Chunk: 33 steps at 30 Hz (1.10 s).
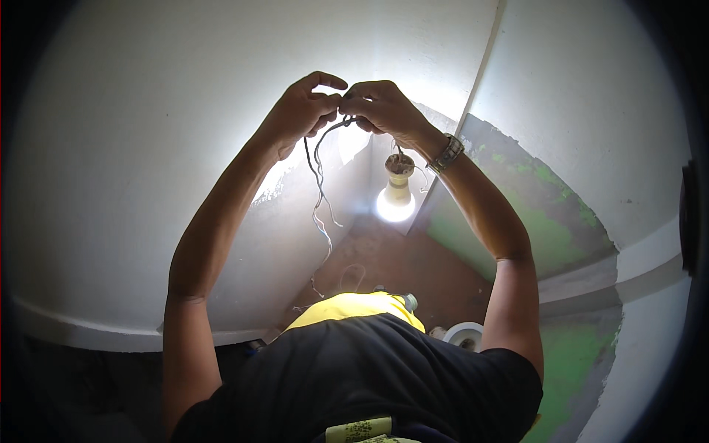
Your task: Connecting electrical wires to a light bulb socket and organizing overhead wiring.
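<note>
- I join the thin wires [319, 173] above my head, so I think I should keep both hands close together and twist slowly, so that the strands do not slip apart.
- It seems wise to me to keep the bare ends away from my skin, because the lit bulb [395, 205] just to the right of the wires shows there may be current nearby.
- My left hand [301, 112] is nearly closed; thumb and fingers pinch the wires at their top, and the index finger is bent over them.
- My right hand [384, 109] is also nearly closed and pinches the same spot; the two hands touch each other there.
- The wires hang down from my fingers, loose and wavy, in front of the white wall [133, 148].
- The bulb sits in a pale lamp holder [399, 165], under my right wrist with the wristwatch [447, 153].
</note>
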Each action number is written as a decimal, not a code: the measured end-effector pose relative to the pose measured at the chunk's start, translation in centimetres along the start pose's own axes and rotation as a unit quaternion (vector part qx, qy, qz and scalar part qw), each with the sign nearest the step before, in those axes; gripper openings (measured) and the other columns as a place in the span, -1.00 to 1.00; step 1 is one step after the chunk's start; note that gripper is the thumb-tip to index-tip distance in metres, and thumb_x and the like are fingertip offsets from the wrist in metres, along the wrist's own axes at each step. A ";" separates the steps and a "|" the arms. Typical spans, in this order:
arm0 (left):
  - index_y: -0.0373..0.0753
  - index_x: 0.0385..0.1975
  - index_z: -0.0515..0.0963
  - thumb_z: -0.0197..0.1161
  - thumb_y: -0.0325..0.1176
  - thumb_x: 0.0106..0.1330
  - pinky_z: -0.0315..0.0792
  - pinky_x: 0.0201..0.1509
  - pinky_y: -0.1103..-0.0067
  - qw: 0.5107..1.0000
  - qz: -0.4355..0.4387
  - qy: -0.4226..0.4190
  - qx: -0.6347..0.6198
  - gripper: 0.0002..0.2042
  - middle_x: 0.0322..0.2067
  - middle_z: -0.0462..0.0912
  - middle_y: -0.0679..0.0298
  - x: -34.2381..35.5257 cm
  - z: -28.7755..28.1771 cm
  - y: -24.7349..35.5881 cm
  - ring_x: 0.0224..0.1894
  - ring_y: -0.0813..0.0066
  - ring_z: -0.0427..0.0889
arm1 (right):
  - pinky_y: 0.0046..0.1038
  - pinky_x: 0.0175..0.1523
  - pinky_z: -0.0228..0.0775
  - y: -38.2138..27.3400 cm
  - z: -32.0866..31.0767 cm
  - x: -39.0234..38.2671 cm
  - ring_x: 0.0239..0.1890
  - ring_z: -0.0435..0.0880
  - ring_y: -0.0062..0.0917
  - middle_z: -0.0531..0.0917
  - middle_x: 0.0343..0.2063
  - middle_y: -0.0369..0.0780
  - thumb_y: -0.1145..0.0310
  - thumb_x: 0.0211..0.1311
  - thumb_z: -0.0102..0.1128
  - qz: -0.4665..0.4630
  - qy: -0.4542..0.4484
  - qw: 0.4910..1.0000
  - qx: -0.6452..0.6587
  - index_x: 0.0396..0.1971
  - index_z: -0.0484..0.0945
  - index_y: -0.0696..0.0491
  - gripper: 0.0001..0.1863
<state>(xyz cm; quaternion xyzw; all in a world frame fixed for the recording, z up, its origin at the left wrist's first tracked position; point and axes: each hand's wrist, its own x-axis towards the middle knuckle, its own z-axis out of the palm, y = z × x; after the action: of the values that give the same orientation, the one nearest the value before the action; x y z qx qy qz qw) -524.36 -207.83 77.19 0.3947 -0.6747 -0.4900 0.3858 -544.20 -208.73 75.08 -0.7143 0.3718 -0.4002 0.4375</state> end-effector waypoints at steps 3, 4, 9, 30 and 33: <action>-0.28 0.07 0.43 0.21 -0.43 0.34 -0.02 -0.63 0.73 0.998 -0.007 0.003 -0.057 -0.68 -0.63 0.35 0.51 0.4 -0.2 0.2 -0.65 0.82 0.14 | -0.67 -0.58 0.11 -0.1 0.3 -0.2 -0.63 0.38 -0.82 0.52 -0.63 -0.41 0.34 0.28 0.24 -0.012 -0.012 1.000 0.019 -0.34 0.67 0.15 -0.82; -0.29 0.06 0.41 0.20 -0.45 0.33 -0.05 -0.64 0.74 0.995 -0.003 0.010 -0.102 -0.68 -0.64 0.33 0.52 0.5 -0.5 0.2 -0.65 0.83 0.13 | -0.67 -0.57 0.15 -0.4 0.7 -0.3 -0.61 0.41 -0.81 0.55 -0.60 -0.39 0.36 0.29 0.24 -0.028 -0.006 1.000 0.006 -0.33 0.66 0.15 -0.84; -0.21 0.01 0.37 0.23 -0.52 0.27 -0.06 -0.69 0.76 0.969 0.012 0.077 -0.233 -0.67 -0.59 0.39 0.47 0.2 -1.1 1.5 -0.65 0.80 0.17 | -0.63 -0.45 0.33 1.0 0.8 -0.7 -0.52 0.50 -0.76 0.67 -0.45 -0.30 0.33 0.24 0.31 -0.057 0.027 0.996 -0.063 -0.32 0.68 0.18 -0.80; -0.25 -0.11 0.49 0.21 -0.51 0.33 -0.03 -0.67 0.73 0.984 0.071 0.090 -0.135 -0.83 -0.56 0.40 0.46 -3.6 -3.4 6.7 -0.65 0.77 0.17 | -0.31 -0.34 0.50 -2.6 4.3 1.6 -0.54 0.65 -0.27 0.66 -0.53 -0.06 0.29 0.35 0.20 -0.235 0.068 0.920 -0.306 -0.28 0.69 0.03 -0.84; -0.30 0.02 0.45 0.21 -0.46 0.34 0.02 -0.62 0.70 0.995 0.077 0.046 -0.046 -0.72 -0.56 0.39 0.44 -4.5 -3.5 8.5 -0.63 0.74 0.16 | -0.28 -0.32 0.51 -2.3 2.8 3.1 -0.51 0.69 -0.22 0.67 -0.55 -0.07 0.26 0.35 0.19 -0.217 0.075 0.903 -0.363 -0.28 0.68 0.07 -0.80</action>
<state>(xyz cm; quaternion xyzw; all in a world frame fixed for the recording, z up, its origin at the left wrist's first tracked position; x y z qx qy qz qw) -520.79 -203.20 85.58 0.3454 -0.6614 -0.4708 0.4708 -539.98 -209.80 77.10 -0.8545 0.3585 -0.3753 0.0212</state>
